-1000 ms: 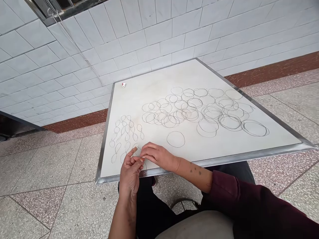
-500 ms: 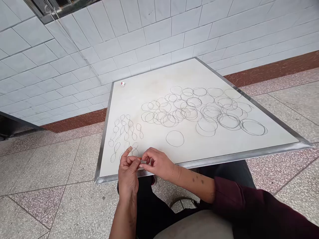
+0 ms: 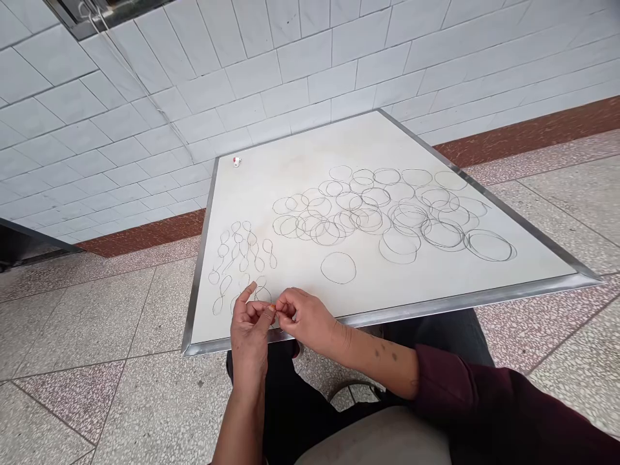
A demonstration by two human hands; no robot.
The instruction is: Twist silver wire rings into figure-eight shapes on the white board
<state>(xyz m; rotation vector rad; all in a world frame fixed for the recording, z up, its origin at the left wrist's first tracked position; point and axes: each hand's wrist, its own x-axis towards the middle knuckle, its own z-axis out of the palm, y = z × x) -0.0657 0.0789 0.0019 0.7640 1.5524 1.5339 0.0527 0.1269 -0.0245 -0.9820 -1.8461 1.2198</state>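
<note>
Rings lie on a white table beside wall tiles.

Left hand: thumb against fingers, index raised. Right hand: fingertips pinched beside the left's (forearm bare, slanting inward).

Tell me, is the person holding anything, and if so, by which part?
Probably a thin wire, pinched where the fingertips of the left hand and right hand meet; which part of it they grip cannot be told.
</note>
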